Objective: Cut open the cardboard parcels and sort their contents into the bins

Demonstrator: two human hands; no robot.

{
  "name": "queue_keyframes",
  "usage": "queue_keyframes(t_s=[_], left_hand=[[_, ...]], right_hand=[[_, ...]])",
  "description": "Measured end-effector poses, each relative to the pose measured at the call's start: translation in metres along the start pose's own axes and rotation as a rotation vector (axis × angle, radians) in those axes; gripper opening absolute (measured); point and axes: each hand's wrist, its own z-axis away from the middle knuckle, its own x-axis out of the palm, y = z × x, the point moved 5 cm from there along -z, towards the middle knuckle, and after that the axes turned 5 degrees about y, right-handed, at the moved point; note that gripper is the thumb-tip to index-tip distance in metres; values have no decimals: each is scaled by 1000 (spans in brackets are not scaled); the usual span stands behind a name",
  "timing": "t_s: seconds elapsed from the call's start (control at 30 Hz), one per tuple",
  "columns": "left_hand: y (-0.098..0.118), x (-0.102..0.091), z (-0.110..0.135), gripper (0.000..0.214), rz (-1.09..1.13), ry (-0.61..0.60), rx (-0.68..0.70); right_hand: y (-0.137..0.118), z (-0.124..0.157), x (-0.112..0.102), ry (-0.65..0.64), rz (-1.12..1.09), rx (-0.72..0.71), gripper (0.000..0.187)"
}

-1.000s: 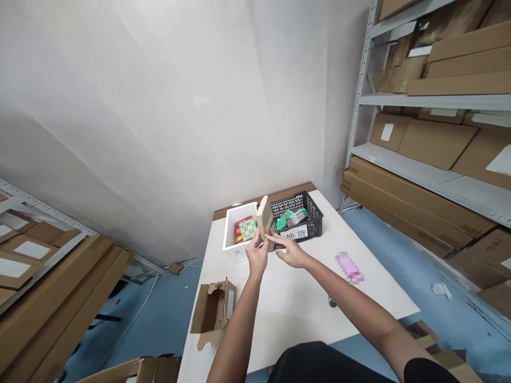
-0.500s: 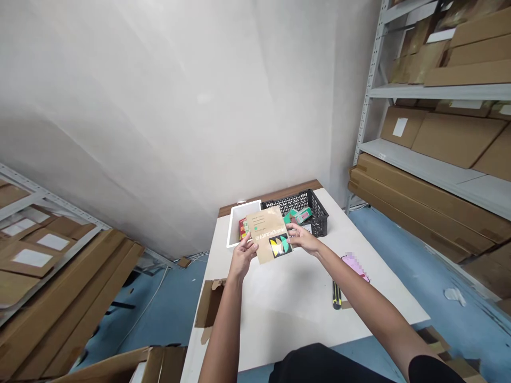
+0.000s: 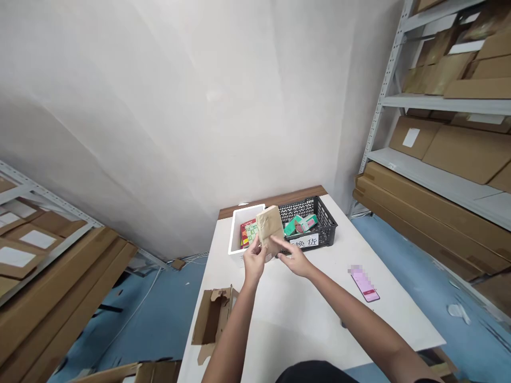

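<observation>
A tan paper-covered book (image 3: 270, 222), with a shiny, wrinkled film-like surface, is held tilted above the table. My left hand (image 3: 254, 259) grips its lower left edge between thumb and fingers. My right hand (image 3: 296, 259) is at the lower right, its index finger stretched across the book's face and its thumb apart below. Behind the book stands a white box (image 3: 231, 234) with a red and green printed pack (image 3: 249, 232) inside. Beside that, a black plastic crate (image 3: 329, 226) contains green packs (image 3: 300, 224) and carries a white label (image 3: 305, 242) with Chinese characters.
A phone (image 3: 365, 284) with a pink screen lies on the white table (image 3: 295, 319), right of my forearm. An opened cardboard box (image 3: 211, 316) sits at the left edge. Shelves with cartons (image 3: 455, 143) stand to the right, more long cartons (image 3: 67, 303) to the left.
The book has been turned from its printed cover to a plain tan face and tilted more upright. My right hand has shifted from gripping its edge to a finger across it. The view has moved slightly.
</observation>
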Motion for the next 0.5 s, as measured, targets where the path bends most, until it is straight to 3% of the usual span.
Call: queue_keyframes(t_s=[0.1,0.17,0.23,0.33,0.5], left_hand=[[-7,-23,-11,95,71,-85,-108],[-13,-36,-16,92,93,-155,-167],[-23,-49,-21,89,90,-183,-215],[-41,-73,-40,90,36,-108,-251],[-54,-107,-114,91,-28,80,-178]], right_hand=[[42,-17,-24,246,29,192,65],[68,-27,-23,233,-55,314,67],[87,-36,-10,125,-187,370,63],[104,-51,14,49,-285,396,57],[125,-113,50,100,-244,360,57]])
